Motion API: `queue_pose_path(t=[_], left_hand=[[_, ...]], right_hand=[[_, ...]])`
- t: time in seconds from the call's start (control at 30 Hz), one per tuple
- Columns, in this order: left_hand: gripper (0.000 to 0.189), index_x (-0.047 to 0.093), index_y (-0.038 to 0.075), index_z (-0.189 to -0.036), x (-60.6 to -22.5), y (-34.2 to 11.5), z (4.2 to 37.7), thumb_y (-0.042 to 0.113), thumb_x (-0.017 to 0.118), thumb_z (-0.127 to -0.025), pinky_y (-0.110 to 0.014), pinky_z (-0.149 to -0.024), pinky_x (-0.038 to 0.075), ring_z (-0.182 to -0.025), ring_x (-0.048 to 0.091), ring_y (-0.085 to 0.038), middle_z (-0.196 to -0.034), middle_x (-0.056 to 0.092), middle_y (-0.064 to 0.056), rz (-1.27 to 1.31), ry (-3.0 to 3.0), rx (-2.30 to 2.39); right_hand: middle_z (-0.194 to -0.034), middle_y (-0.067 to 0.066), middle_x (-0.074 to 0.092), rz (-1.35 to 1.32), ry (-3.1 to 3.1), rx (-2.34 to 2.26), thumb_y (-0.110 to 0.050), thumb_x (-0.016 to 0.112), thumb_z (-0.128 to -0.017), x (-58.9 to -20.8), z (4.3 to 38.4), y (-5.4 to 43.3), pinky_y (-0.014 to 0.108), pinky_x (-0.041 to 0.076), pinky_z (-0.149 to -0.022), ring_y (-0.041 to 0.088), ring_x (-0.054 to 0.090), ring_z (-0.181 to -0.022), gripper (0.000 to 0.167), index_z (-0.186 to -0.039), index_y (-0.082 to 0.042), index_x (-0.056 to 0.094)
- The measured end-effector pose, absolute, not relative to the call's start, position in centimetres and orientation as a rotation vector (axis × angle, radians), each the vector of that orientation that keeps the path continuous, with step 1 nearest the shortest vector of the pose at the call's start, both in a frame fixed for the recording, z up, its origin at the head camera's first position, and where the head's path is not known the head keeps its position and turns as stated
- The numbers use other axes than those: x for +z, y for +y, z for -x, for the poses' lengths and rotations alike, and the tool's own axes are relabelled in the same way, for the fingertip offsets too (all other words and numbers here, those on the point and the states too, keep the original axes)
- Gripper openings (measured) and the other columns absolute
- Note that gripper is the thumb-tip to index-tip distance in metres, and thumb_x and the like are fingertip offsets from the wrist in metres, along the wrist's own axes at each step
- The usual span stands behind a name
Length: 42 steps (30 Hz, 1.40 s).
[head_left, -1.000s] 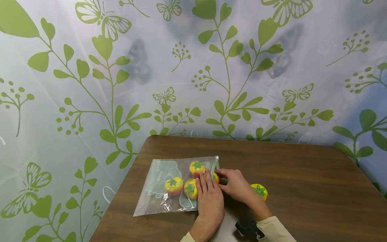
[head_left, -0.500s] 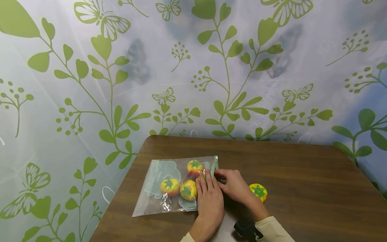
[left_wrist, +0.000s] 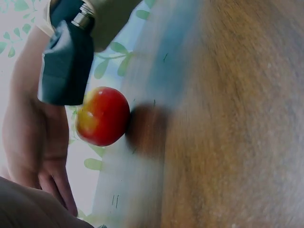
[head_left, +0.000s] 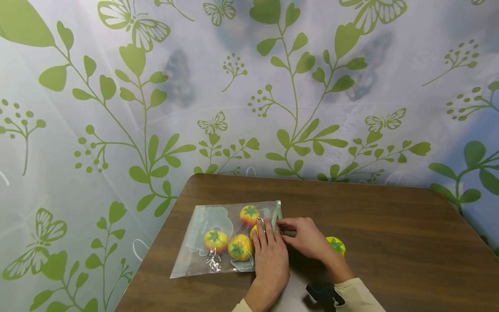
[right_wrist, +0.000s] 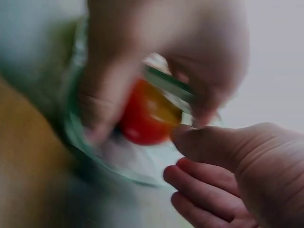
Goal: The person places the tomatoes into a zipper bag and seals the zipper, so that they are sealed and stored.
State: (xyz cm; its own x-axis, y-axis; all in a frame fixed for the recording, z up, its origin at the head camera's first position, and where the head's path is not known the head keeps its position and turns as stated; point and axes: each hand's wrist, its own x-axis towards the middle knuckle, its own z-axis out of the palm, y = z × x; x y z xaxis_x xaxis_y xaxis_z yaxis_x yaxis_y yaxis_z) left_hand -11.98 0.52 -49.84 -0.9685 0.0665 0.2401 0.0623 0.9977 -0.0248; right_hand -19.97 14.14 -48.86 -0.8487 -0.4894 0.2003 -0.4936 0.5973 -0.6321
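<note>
A clear zip bag (head_left: 187,255) lies on the table with several yellow-and-red toy fruits (head_left: 215,241) inside, each topped by a green star-shaped leaf. My left hand (head_left: 271,260) rests over the mouth end, fingers straight on the film and partly covering one fruit (head_left: 255,232). In the right wrist view its thumb lies at the mouth, below the red-and-yellow fruit (right_wrist: 149,114). My right hand (head_left: 306,238) pinches the zip edge, thumb (right_wrist: 204,142) at the rim and other fingers curled below. Another loose toy fruit (head_left: 336,245) sits beyond the right wrist.
The brown wooden table (head_left: 390,242) stands before a patterned wall cloth (head_left: 234,86) with green leaves and butterflies. A pale surface (head_left: 296,294) lies in front of the hands. A dark strap (head_left: 325,294) sits on the right wrist.
The fruits in the bag have shifted left, and the one at the left fingers has slid further in. My right thumb and forefinger have parted slightly. The right forearm now hides more of the loose fruit.
</note>
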Motion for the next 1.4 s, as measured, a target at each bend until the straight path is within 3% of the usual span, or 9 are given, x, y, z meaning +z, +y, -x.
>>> queue_pose_path(t=[0.4, 0.77, 0.83, 0.97, 1.07, 1.3, 1.4], left_hand=[[0.087, 0.059, 0.005, -0.156, -49.8, 0.7, 11.9, 0.030, 0.094, -0.082, -0.057, -0.129, 0.036, -0.162, 0.036, -0.048, -0.173, 0.040, -0.024, 0.102, -2.915, 0.065], [0.079, 0.061, 0.006, -0.154, -50.2, 0.7, 12.0, 0.028, 0.090, -0.085, -0.057, -0.128, 0.038, -0.160, 0.039, -0.047, -0.170, 0.044, -0.024, 0.094, -2.877, 0.060], [0.081, 0.061, 0.006, -0.155, -50.2, 0.7, 11.9, 0.029, 0.091, -0.083, -0.057, -0.128, 0.038, -0.160, 0.039, -0.047, -0.170, 0.044, -0.023, 0.091, -2.882, 0.065], [0.082, 0.060, 0.007, -0.155, -50.1, 0.8, 11.9, 0.029, 0.091, -0.083, -0.056, -0.128, 0.037, -0.161, 0.038, -0.047, -0.171, 0.043, -0.023, 0.089, -2.899, 0.063], [0.081, 0.060, 0.007, -0.156, -50.0, 0.9, 11.9, 0.028, 0.091, -0.084, -0.057, -0.129, 0.037, -0.162, 0.037, -0.047, -0.172, 0.042, -0.023, 0.088, -2.912, 0.053], [0.083, 0.061, 0.007, -0.155, -50.2, 0.9, 12.0, 0.026, 0.094, -0.080, -0.056, -0.128, 0.037, -0.161, 0.037, -0.047, -0.172, 0.043, -0.022, 0.076, -2.895, 0.035], [0.083, 0.061, 0.007, -0.155, -50.2, 0.9, 12.1, 0.025, 0.093, -0.081, -0.056, -0.128, 0.037, -0.161, 0.037, -0.047, -0.172, 0.042, -0.022, 0.075, -2.893, 0.028]], right_hand=[[-0.131, 0.009, 0.080, -0.750, -2.875, 1.027, -0.032, 0.089, -0.093, -43.9, 19.1, 20.1, 0.060, 0.057, -0.107, 0.032, 0.076, -0.124, 0.057, -0.142, -0.009, 0.073], [-0.138, 0.010, 0.077, -0.639, -2.929, 1.023, -0.047, 0.088, -0.091, -41.7, 17.9, 26.8, 0.063, 0.056, -0.104, 0.038, 0.071, -0.132, 0.070, -0.149, -0.012, 0.068], [-0.140, 0.010, 0.076, -0.646, -2.952, 1.014, -0.048, 0.088, -0.091, -41.6, 17.9, 27.7, 0.062, 0.057, -0.103, 0.038, 0.070, -0.133, 0.072, -0.150, -0.012, 0.067], [-0.144, 0.011, 0.074, -0.714, -3.031, 1.012, -0.046, 0.089, -0.090, -41.7, 18.0, 29.1, 0.041, 0.062, -0.100, 0.037, 0.070, -0.133, 0.074, -0.151, -0.011, 0.066], [-0.146, 0.014, 0.072, -0.809, -3.096, 1.035, -0.042, 0.090, -0.090, -42.2, 18.2, 29.7, 0.028, 0.060, -0.097, 0.038, 0.070, -0.133, 0.074, -0.152, -0.009, 0.065], [-0.147, 0.020, 0.070, -0.953, -3.152, 1.122, -0.033, 0.093, -0.088, -44.3, 19.3, 30.3, 0.024, 0.058, -0.097, 0.044, 0.068, -0.133, 0.076, -0.149, 0.000, 0.064], [-0.149, 0.025, 0.067, -0.984, -3.173, 1.226, -0.028, 0.094, -0.087, -45.2, 19.6, 30.3, 0.038, 0.061, -0.103, 0.048, 0.066, -0.134, 0.077, -0.149, 0.005, 0.062]])
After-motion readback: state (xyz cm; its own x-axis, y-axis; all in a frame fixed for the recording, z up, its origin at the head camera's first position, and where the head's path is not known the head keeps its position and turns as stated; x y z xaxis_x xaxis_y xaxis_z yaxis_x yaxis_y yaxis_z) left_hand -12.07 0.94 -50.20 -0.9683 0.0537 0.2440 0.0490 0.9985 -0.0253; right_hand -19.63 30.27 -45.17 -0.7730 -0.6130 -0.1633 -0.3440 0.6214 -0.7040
